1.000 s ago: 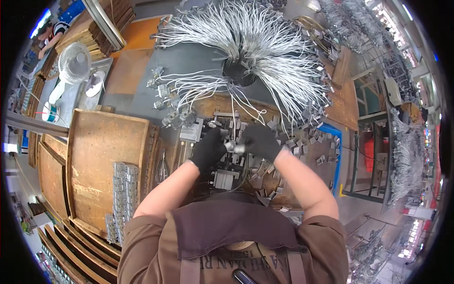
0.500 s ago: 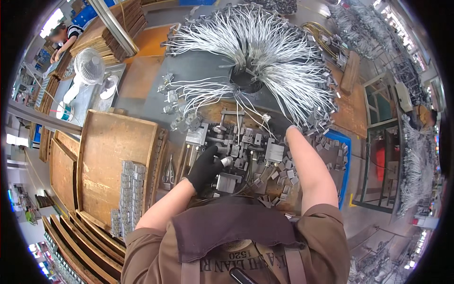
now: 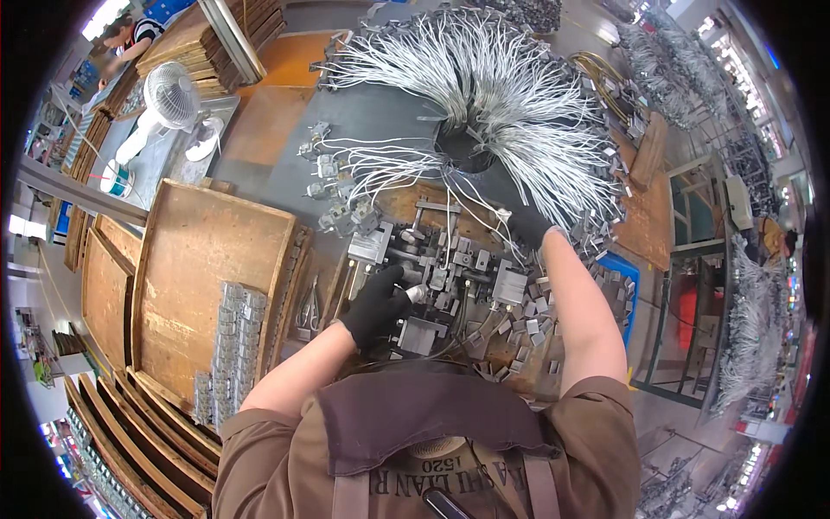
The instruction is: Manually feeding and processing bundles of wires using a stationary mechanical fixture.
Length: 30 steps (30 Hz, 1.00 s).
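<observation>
A metal jig (image 3: 450, 264) with blocks, rods and clamps sits on the bench in front of me. My left hand (image 3: 377, 307), in a black glove with white-covered fingertips, lies against its left side with the fingers curled; what they close on is hidden. Beyond the jig's right side, my right hand (image 3: 526, 228), gloved the same way, has its fingertips pinched on a thin white cable (image 3: 478, 201) that runs from the round holder (image 3: 467, 149). A large fan of white cables (image 3: 545, 130) spreads around that holder, with grey connector blocks at the outer ends.
Small metal pieces (image 3: 532, 324) lie scattered right of the jig, beside a blue tray (image 3: 635, 303). On the left are pliers (image 3: 309, 304), a wooden tray (image 3: 212, 268) and stacked metal parts (image 3: 229, 346). A white fan (image 3: 171, 93) stands farther back, near another person (image 3: 130, 39).
My right hand has moved slightly right, drawing the cable with it. The left hand stays at the jig. The whole view has shifted a little.
</observation>
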Each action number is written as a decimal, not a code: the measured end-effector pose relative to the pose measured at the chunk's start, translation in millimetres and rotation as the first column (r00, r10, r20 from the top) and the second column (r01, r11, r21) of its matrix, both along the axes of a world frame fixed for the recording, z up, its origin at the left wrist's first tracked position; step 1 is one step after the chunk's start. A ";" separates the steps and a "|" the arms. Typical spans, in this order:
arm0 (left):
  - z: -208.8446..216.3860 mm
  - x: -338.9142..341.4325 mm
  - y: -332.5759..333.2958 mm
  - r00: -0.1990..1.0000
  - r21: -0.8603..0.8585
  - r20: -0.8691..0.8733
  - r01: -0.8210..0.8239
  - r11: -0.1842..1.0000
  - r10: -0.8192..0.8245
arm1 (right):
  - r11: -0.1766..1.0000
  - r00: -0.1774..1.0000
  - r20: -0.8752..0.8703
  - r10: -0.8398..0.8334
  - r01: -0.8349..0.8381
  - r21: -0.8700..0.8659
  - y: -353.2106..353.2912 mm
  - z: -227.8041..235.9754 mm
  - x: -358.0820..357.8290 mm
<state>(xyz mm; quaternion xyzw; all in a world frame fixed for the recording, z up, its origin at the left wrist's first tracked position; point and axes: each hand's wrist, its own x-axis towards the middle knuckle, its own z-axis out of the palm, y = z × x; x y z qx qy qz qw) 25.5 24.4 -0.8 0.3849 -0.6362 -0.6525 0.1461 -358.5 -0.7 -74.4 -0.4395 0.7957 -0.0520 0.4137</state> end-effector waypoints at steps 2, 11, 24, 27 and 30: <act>2.0 -3.2 -1.9 1.000 0.017 -0.001 0.023 1.000 -0.023 | 0.985 0.940 0.296 0.170 -0.171 -0.023 13.3 9.3 -17.7; -24.4 2.2 -3.6 0.998 0.033 -0.052 0.024 0.999 -0.022 | 0.879 0.975 -0.221 -0.006 -0.100 -0.466 14.9 7.3 6.2; -21.8 14.6 2.1 0.988 0.119 -0.135 -0.063 0.991 0.079 | 0.824 0.838 0.515 -0.179 0.413 -0.387 15.7 77.0 32.1; -27.8 17.4 4.8 0.987 0.148 -0.137 -0.057 0.987 0.078 | 0.847 0.972 0.224 -0.071 0.177 -0.502 37.8 83.4 33.6; -22.5 16.2 7.5 0.994 0.138 -0.104 -0.014 0.990 0.029 | 0.890 0.966 -0.259 -0.001 -0.117 -0.441 50.5 104.4 41.7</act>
